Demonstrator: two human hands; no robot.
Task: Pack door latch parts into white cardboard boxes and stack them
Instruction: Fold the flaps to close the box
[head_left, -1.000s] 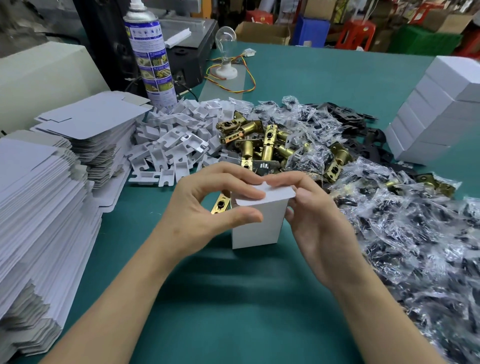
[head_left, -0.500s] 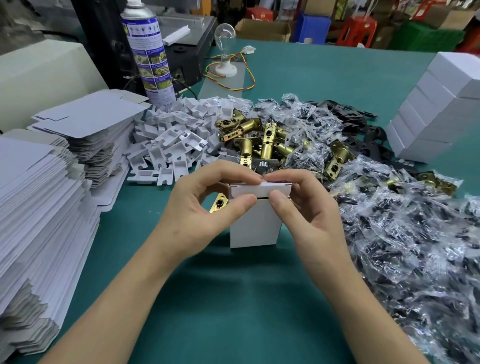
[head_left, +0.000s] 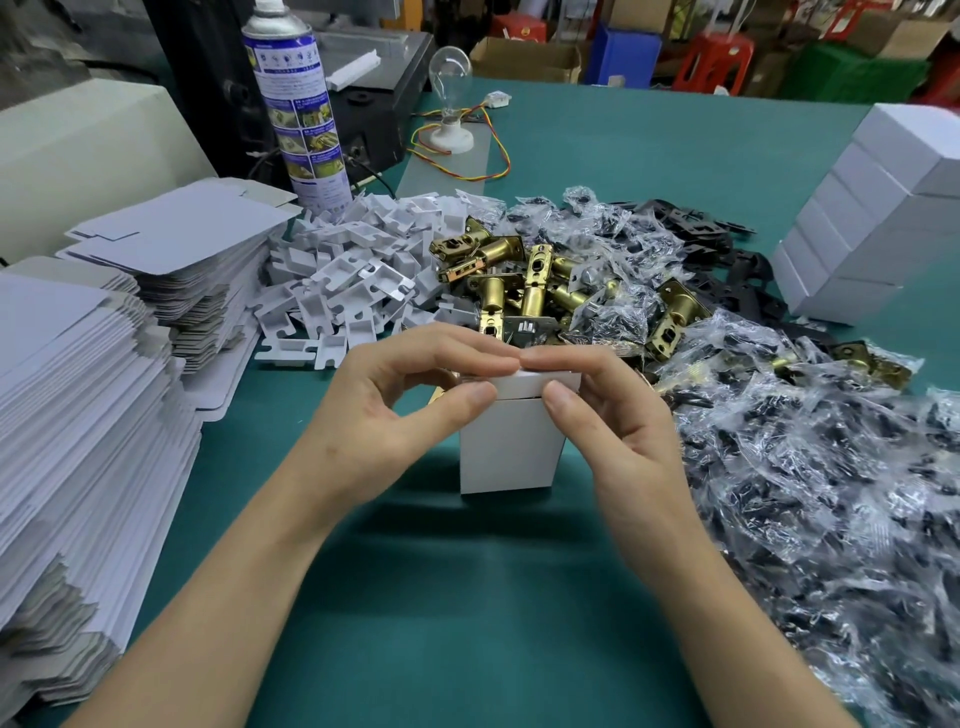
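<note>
A small white cardboard box (head_left: 509, 449) stands upright on the green table (head_left: 457, 597) in front of me. My left hand (head_left: 384, 415) pinches the left end of its top flap between thumb and fingers. My right hand (head_left: 618, 421) pinches the right end of the same flap, and the index fingertips meet over the lid. Behind the box lies a heap of brass door latches (head_left: 535, 280). White plastic inserts (head_left: 353, 270) are piled to the left of them. Closed white boxes (head_left: 872, 218) are stacked at the far right.
Flat box blanks (head_left: 78, 415) are stacked high along the left edge. Small bagged parts in clear plastic (head_left: 805, 467) cover the right side, with black plates (head_left: 727, 249) behind. A spray can (head_left: 301, 109) and a bulb on a base (head_left: 451, 98) stand at the back.
The raised top flap has come down onto the box. Both hands have moved their fingers from the sides onto the lid's front edge.
</note>
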